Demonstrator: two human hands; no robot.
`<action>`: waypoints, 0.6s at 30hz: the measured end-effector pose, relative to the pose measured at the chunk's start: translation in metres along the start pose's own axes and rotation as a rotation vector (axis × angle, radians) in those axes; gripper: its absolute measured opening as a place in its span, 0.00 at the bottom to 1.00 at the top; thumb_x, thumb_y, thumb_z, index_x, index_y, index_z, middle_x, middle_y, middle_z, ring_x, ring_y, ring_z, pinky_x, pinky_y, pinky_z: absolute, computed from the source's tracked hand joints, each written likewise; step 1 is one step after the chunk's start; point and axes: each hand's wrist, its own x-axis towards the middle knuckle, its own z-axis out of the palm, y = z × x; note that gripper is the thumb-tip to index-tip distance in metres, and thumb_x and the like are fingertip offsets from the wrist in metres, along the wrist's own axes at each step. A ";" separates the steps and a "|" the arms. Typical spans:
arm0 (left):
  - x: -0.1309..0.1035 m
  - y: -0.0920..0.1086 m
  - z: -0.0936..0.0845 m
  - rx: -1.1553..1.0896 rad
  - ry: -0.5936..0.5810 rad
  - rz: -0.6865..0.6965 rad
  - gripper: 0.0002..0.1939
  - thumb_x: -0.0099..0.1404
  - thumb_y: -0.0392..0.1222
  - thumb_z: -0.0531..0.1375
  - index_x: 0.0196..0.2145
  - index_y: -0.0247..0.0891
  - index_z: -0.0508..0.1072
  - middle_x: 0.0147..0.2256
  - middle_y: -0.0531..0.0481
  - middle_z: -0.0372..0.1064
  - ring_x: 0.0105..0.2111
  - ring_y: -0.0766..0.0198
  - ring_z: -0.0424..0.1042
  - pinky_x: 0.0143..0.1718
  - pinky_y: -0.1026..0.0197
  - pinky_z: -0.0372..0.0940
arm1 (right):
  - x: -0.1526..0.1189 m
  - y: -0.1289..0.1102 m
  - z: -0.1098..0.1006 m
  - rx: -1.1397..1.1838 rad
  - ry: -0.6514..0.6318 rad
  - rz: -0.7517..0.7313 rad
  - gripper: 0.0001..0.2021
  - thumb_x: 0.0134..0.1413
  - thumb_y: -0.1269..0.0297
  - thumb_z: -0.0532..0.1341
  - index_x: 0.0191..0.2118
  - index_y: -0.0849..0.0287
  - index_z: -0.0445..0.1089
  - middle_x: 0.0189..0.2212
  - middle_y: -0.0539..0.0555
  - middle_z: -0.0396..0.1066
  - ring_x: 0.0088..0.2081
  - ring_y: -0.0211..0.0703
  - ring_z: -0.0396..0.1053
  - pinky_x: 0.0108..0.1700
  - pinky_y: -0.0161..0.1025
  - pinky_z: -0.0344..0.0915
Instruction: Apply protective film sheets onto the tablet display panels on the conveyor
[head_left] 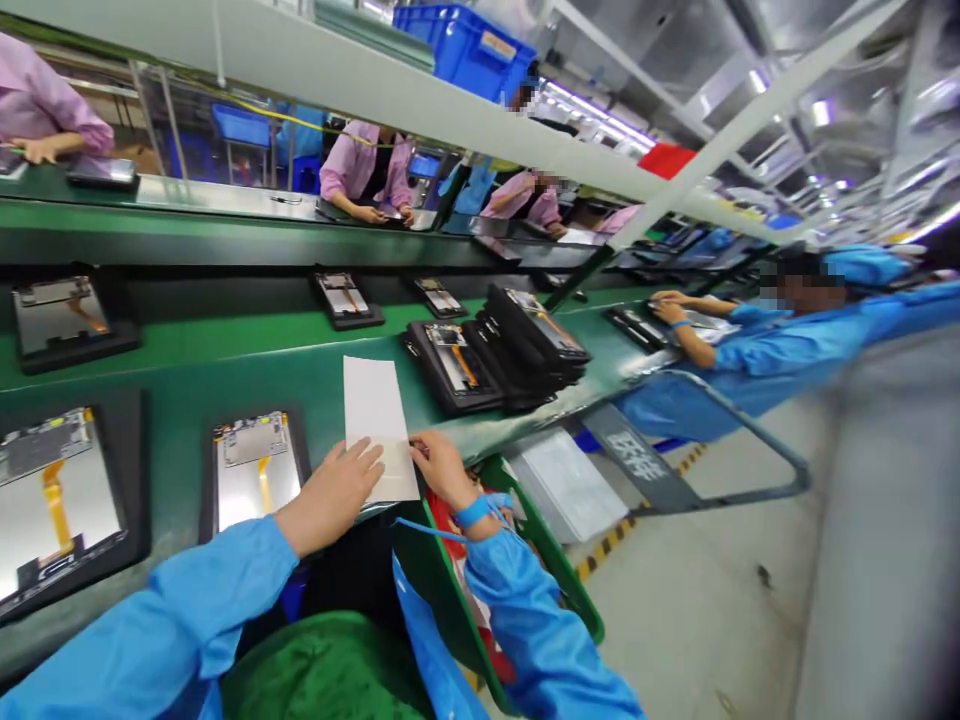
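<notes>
A white paper sheet point(375, 400) lies on the green bench near its front edge. My left hand point(334, 495) rests on the sheet's lower left part, open, with its fingers spread flat. At the sheet's right edge is my right hand point(446, 470), its fingers bent together; what they hold, if anything, is too small to tell. A blue band circles my right wrist. Left of my left hand lies a tablet with its inside showing point(244, 490) in a black tray, with an orange ribbon cable across it. Another opened tablet point(90, 500) is at the far left.
Stacked black trays with opened tablets point(510, 350) stand right of the sheet. More trayed units point(64, 315) sit on the green belt point(202, 340) behind. A green bin point(574, 590) is below the bench edge, beside a metal-framed cart point(667, 480). People work across and to the right.
</notes>
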 end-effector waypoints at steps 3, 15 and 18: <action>0.032 0.003 0.025 0.050 -0.166 0.043 0.24 0.68 0.36 0.58 0.61 0.39 0.65 0.66 0.40 0.59 0.67 0.44 0.55 0.64 0.38 0.55 | 0.007 0.011 0.005 -0.009 -0.010 0.015 0.08 0.57 0.74 0.61 0.43 0.60 0.73 0.38 0.54 0.70 0.36 0.41 0.71 0.45 0.41 0.69; 0.035 0.007 0.049 0.094 -0.257 -0.030 0.26 0.67 0.41 0.60 0.62 0.41 0.65 0.66 0.39 0.57 0.67 0.42 0.54 0.63 0.38 0.55 | 0.011 0.010 0.019 -0.007 0.008 0.099 0.06 0.57 0.74 0.61 0.38 0.58 0.70 0.38 0.53 0.67 0.38 0.43 0.67 0.46 0.41 0.66; 0.034 0.006 0.053 0.097 -0.255 -0.034 0.27 0.68 0.41 0.59 0.63 0.42 0.64 0.67 0.40 0.56 0.67 0.42 0.53 0.64 0.38 0.54 | 0.010 0.010 0.021 -0.014 0.029 0.111 0.07 0.56 0.74 0.61 0.41 0.59 0.70 0.39 0.54 0.66 0.40 0.45 0.67 0.48 0.42 0.66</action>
